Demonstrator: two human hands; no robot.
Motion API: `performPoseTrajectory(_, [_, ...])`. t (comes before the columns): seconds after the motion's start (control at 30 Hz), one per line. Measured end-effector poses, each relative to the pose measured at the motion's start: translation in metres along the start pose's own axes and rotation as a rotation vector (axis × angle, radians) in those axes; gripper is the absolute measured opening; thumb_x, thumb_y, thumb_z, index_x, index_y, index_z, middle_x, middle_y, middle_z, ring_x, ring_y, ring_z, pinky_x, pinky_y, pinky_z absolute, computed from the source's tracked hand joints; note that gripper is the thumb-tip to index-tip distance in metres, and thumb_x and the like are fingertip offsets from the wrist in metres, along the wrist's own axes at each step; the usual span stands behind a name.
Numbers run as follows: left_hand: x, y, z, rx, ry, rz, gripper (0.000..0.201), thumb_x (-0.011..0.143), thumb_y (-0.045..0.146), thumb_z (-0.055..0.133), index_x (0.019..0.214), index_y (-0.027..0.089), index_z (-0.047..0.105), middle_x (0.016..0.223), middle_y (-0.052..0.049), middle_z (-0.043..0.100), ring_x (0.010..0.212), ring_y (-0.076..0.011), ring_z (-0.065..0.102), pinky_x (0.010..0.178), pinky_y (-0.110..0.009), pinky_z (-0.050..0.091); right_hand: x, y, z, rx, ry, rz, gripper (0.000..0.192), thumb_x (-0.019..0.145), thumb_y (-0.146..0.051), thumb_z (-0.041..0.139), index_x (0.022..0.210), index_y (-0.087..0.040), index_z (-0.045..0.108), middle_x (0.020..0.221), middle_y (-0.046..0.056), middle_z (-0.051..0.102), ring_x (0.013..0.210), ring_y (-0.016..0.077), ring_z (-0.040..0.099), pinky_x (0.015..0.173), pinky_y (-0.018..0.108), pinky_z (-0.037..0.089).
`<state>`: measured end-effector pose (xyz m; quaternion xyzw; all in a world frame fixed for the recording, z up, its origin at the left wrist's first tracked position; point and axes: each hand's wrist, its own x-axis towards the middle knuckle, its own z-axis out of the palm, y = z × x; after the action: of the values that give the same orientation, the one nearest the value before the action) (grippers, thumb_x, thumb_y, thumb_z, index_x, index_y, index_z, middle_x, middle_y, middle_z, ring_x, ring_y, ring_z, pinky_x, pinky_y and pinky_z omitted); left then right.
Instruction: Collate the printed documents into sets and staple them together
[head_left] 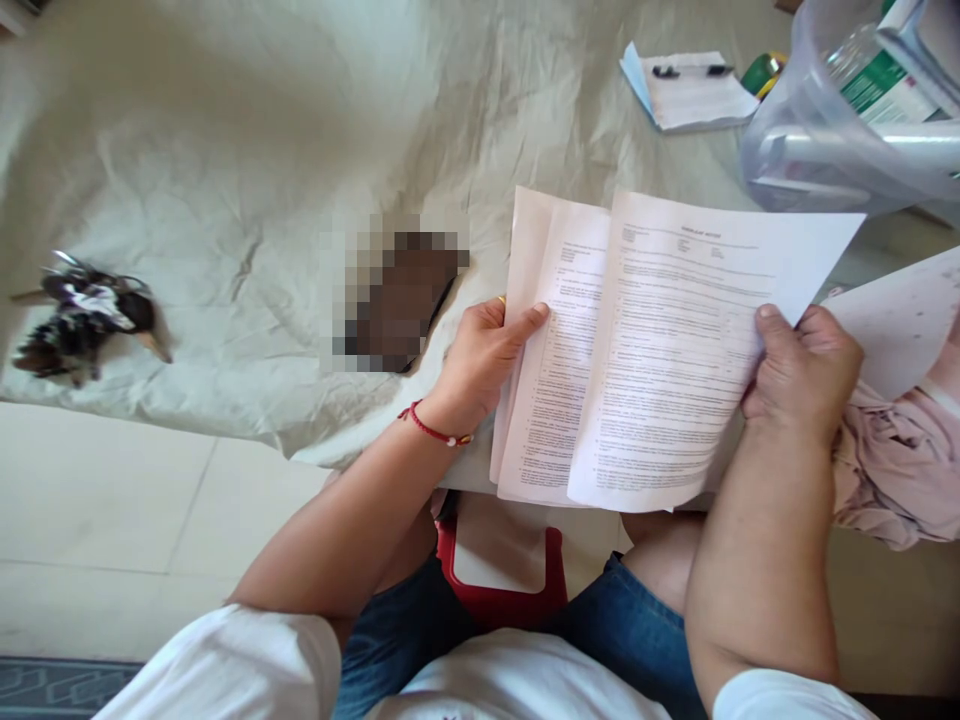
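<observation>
Printed paper sheets (667, 360) are held up over the near edge of the cloth-covered table. My left hand (487, 360), with a red bracelet at its wrist, pinches the left edge of the rear sheets (559, 400), thumb on top. On the right, my right hand (802, 365) grips the edge of the front sheet, thumb over the print and fingers curled behind. The front sheet overlaps the rear ones and bows slightly. A dark brown flat object (405, 305), blurred out by large pixels, lies just left of my left hand.
A bunch of keys (90, 315) lies far left on the beige cloth (247, 130). At the back right are a clipboard with paper (697, 90), a tape measure (763, 75) and a clear plastic bin (780, 130). Pink fabric (900, 460) and another sheet (900, 320) lie at right.
</observation>
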<state>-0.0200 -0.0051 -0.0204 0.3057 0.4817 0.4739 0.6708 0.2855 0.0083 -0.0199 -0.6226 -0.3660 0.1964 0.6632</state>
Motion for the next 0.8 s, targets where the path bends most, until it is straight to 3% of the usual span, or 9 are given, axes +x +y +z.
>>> performPoseTrajectory(0.17, [0.000, 0.005, -0.003, -0.013, -0.010, 0.011, 0.043, 0.081, 0.056, 0.096, 0.095, 0.019, 0.077, 0.096, -0.011, 0.087, 0.094, -0.0299, 0.083, 0.082, -0.039, 0.067, 0.002, -0.001, 0.000, 0.091, 0.007, 0.040, 0.033, 0.057, -0.020, 0.094, 0.087, -0.017, 0.082, 0.090, 0.004, 0.083, 0.080, 0.0167, 0.072, 0.092, 0.034, 0.065])
performPoseTrajectory(0.33, [-0.003, 0.015, -0.001, 0.008, -0.014, -0.039, 0.032, 0.085, 0.046, 0.089, 0.095, 0.018, 0.077, 0.098, -0.011, 0.087, 0.095, -0.0293, 0.083, 0.084, -0.040, 0.068, -0.006, -0.011, 0.000, 0.104, -0.240, 0.278, 0.057, 0.047, -0.026, 0.104, 0.102, -0.020, 0.087, 0.107, 0.005, 0.088, 0.096, 0.0216, 0.080, 0.094, 0.035, 0.068])
performPoseTrajectory(0.53, [-0.002, 0.014, 0.001, 0.023, -0.038, -0.030, 0.015, 0.079, 0.027, 0.082, 0.091, 0.019, 0.077, 0.093, -0.008, 0.085, 0.091, -0.0285, 0.083, 0.082, -0.040, 0.067, -0.012, -0.019, 0.000, 0.043, -0.304, 0.408, 0.059, 0.042, -0.032, 0.112, 0.095, -0.020, 0.088, 0.101, 0.005, 0.088, 0.087, 0.0193, 0.080, 0.081, 0.029, 0.068])
performPoseTrajectory(0.7, [0.000, 0.008, -0.003, 0.009, -0.076, -0.005, 0.026, 0.077, 0.029, 0.092, 0.096, 0.019, 0.079, 0.098, -0.008, 0.087, 0.093, -0.0288, 0.083, 0.084, -0.041, 0.068, -0.013, -0.021, -0.001, -0.001, -0.381, 0.444, 0.061, 0.048, -0.036, 0.113, 0.101, -0.021, 0.089, 0.108, 0.006, 0.089, 0.091, 0.0191, 0.080, 0.085, 0.030, 0.067])
performPoseTrajectory(0.8, [0.000, 0.008, -0.004, -0.008, -0.080, -0.007, 0.038, 0.072, 0.035, 0.101, 0.098, 0.018, 0.079, 0.102, -0.010, 0.088, 0.096, -0.0306, 0.084, 0.087, -0.042, 0.069, -0.014, -0.019, -0.002, -0.021, -0.361, 0.433, 0.061, 0.048, -0.036, 0.112, 0.102, -0.019, 0.089, 0.108, 0.006, 0.089, 0.088, 0.0195, 0.079, 0.088, 0.033, 0.067])
